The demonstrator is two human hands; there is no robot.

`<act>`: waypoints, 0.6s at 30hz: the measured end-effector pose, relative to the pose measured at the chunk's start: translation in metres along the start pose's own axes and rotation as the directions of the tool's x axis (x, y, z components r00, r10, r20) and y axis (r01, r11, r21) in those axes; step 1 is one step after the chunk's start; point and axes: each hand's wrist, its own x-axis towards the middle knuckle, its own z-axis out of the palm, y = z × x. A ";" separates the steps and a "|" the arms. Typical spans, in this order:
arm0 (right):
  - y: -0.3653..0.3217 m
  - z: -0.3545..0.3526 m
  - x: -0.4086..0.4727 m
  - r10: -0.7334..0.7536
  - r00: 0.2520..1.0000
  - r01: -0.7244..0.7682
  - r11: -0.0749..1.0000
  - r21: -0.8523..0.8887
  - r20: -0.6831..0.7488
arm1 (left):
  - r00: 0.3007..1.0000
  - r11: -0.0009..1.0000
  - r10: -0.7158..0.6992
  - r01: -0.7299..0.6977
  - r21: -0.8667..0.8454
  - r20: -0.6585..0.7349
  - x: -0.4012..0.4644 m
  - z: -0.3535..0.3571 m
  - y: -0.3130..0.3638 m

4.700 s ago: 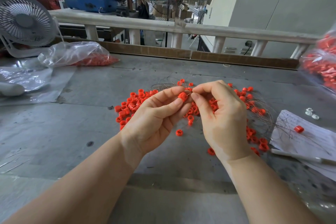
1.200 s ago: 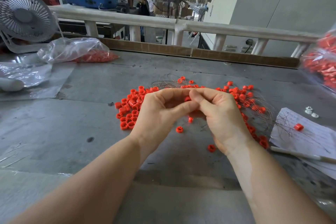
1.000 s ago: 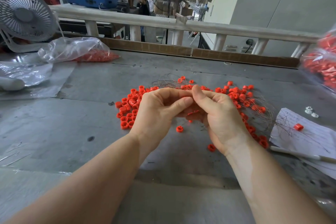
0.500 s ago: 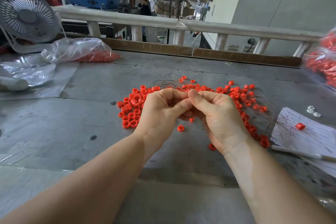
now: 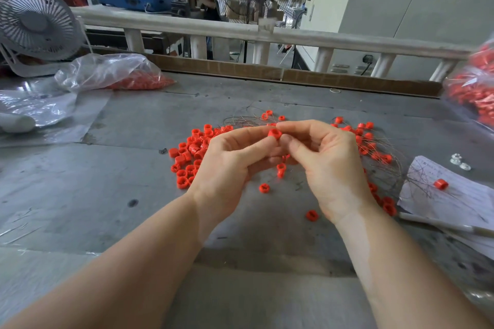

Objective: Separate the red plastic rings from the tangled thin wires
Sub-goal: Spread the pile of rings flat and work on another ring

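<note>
- Both hands meet above the table (image 5: 112, 173): left hand (image 5: 230, 160) and right hand (image 5: 328, 165) pinch one red ring (image 5: 274, 133) between their fingertips.
- Step, I judge: working this ring off its wire (image 5: 243, 121); next, slide it free and drop it on the loose pile (image 5: 191, 153).
- Half a second ago the ring was hidden between the fingers; now it shows.

One red plastic ring (image 5: 274, 133) sits pinched between my fingertips, raised above the table, its open bore tilted up. A heap of loose red rings (image 5: 191, 155) lies on the grey surface to the left. To the right, more rings (image 5: 367, 141) are strung through the tangled thin wires (image 5: 385, 165), spread flat. A few stray rings (image 5: 264, 188) lie nearer me.
</note>
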 end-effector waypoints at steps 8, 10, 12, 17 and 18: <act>0.000 0.000 0.002 0.008 1.000 -0.008 1.000 0.018 -0.020 | 0.997 0.994 0.065 -0.062 0.086 -0.031 -0.001 0.001 -0.002; -0.001 0.000 0.001 0.002 1.000 -0.001 1.000 0.019 -0.025 | 0.997 0.994 0.066 -0.063 0.088 -0.029 -0.001 0.002 -0.002; -0.002 0.001 0.001 -0.008 1.000 0.008 1.000 0.015 -0.025 | 0.997 0.994 0.070 -0.067 0.083 -0.025 -0.001 0.002 -0.002; -0.003 0.001 0.001 -0.026 0.999 0.026 1.000 0.004 -0.023 | 0.997 0.994 0.073 -0.071 0.087 -0.014 -0.002 0.002 -0.001; -0.004 0.001 0.000 -0.033 0.999 0.033 0.999 0.004 -0.022 | 0.997 0.993 0.073 -0.071 0.094 -0.016 -0.002 0.002 -0.001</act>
